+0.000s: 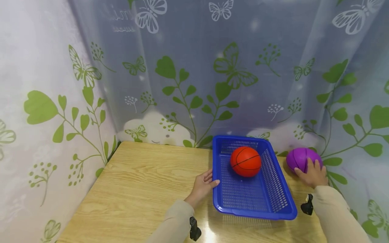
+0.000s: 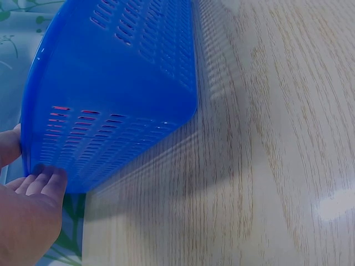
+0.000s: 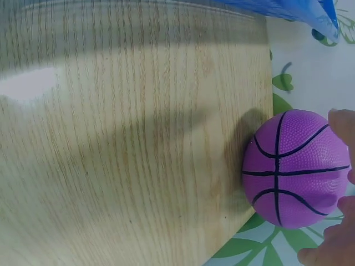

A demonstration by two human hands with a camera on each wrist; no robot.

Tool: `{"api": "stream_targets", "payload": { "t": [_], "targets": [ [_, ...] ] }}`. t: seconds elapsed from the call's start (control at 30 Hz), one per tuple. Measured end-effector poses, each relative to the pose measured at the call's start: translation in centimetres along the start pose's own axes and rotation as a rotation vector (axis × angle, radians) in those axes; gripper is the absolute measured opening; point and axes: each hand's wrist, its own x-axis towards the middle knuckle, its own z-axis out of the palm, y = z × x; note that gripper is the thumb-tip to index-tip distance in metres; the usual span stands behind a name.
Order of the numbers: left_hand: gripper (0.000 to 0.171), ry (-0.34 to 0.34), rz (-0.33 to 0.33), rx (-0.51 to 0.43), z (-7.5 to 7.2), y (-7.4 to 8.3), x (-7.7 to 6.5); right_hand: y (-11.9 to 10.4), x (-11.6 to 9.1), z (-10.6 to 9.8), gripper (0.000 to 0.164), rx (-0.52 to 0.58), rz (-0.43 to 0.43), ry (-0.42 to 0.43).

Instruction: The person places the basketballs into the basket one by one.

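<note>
My left hand (image 1: pixel 200 186) grips the left rim of a blue plastic basket (image 1: pixel 243 197), thumb over the edge and fingers against the perforated outer wall (image 2: pixel 83 138). Inside the basket, toward its far end, lies a red ball (image 1: pixel 245 162) with black lines. At the table's far right corner is a purple ball (image 1: pixel 295 158) with black basketball lines. My right hand (image 1: pixel 316 174) reaches over its near right side, fingers spread and fairly straight, with fingertips at its surface. Part of this hand shows beside the purple ball in the right wrist view.
The wooden table (image 1: pixel 143 189) extends to the left of the basket. A patterned curtain (image 1: pixel 182 84) with leaves and butterflies hangs behind the table and along both sides. The table's right edge runs close by the purple ball.
</note>
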Motion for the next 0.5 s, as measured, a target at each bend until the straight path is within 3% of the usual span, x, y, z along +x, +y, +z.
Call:
{"api": "stream_targets", "payload": {
  "t": [0.5],
  "targets": [
    [0.057, 0.021, -0.037, -0.004, -0.03, -0.23, 0.18, -0.80, 0.26, -0.22, 0.085, -0.009, 0.005, -0.098]
  ]
}}
